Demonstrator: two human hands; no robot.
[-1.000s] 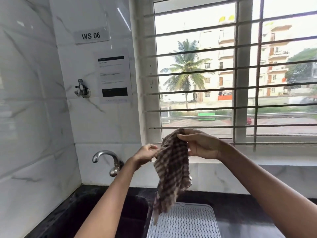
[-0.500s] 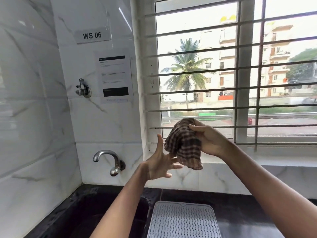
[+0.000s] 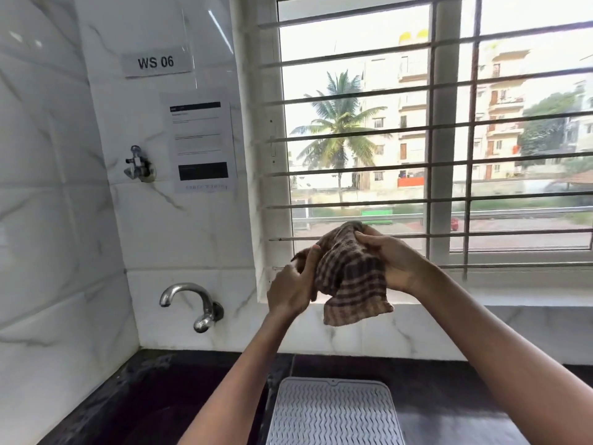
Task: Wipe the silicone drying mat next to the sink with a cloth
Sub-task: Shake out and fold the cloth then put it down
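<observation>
A brown checked cloth (image 3: 351, 277) is bunched up in mid-air in front of the window. My right hand (image 3: 393, 261) grips its right side and top. My left hand (image 3: 295, 285) closes on its left side, thumb pressed against the fabric. One corner of the cloth hangs down below both hands. Well below them, a light grey ribbed silicone drying mat (image 3: 333, 412) lies flat on the dark counter, just right of the sink (image 3: 167, 409). Its near end runs out of the picture.
A chrome tap (image 3: 189, 300) juts from the marble wall over the dark sink. A small valve (image 3: 138, 165) and a printed notice (image 3: 200, 142) sit higher on that wall. The barred window (image 3: 430, 139) and its white sill stand behind my hands.
My left hand, spread open and off the cloth half a second ago, has closed on its left side. The cloth, hanging long a second ago, is now gathered into a bundle.
</observation>
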